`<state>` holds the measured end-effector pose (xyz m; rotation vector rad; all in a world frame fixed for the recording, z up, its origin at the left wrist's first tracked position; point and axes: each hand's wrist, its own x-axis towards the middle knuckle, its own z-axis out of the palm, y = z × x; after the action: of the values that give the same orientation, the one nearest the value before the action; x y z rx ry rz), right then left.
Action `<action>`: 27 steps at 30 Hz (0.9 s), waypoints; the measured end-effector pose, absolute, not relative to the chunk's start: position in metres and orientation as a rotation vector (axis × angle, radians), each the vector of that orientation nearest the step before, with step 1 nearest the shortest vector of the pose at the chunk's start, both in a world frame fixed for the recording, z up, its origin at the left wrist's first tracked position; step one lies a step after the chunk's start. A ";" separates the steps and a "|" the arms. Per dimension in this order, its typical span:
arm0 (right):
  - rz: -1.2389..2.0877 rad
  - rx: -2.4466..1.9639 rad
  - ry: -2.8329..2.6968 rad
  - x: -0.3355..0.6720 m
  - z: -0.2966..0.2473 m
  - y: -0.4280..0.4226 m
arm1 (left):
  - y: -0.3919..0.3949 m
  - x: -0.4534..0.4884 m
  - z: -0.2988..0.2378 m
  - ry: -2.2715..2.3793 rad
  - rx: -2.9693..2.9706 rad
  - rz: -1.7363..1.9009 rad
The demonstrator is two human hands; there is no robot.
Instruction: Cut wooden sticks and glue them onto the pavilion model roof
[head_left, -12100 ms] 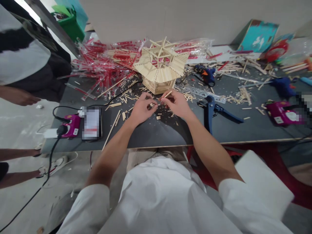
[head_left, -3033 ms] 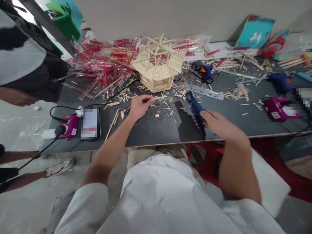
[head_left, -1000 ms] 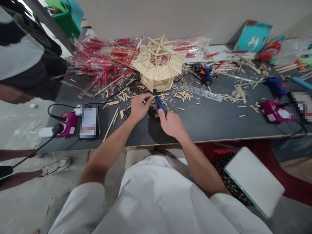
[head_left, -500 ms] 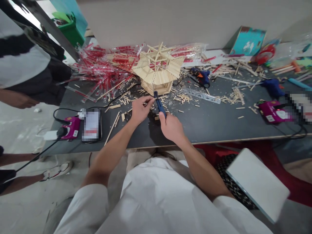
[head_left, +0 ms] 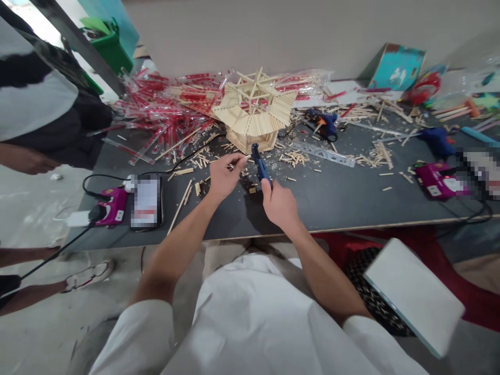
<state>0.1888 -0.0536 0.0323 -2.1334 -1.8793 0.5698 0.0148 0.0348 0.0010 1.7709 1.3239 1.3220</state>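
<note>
My left hand (head_left: 225, 176) pinches a short wooden stick (head_left: 247, 156), its pale tip poking out to the right of the fingers. My right hand (head_left: 280, 202) is closed around blue-handled pliers (head_left: 261, 165) with a dark head pointing away from me. The head is a little to the right of the stick's tip, apart from it. Just beyond both hands stands a model building of wooden sticks (head_left: 252, 141), with a flared roof and an open star-shaped top. Cut stick pieces (head_left: 252, 190) lie on the dark table (head_left: 312, 203) under my hands.
Red-and-clear plastic wrappers (head_left: 156, 109) heap at the back left. Glue guns (head_left: 327, 124) and a clear ruler (head_left: 324, 153) lie to the right. A phone (head_left: 146, 203) and purple power strip (head_left: 113, 207) sit at left. Another person (head_left: 35, 104) stands on the left.
My right hand has shifted right with the pliers, and their head has come away from the stick. My left hand has moved very slightly left, still pinching the stick.
</note>
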 end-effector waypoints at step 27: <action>-0.108 -2.382 -1.601 0.344 0.024 -0.060 | 0.028 0.010 0.010 1.236 2.391 0.612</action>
<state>0.3440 -0.0600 0.0243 -2.3820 -1.6014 -0.1078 0.0095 0.0281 0.0103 2.3907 1.2356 0.6123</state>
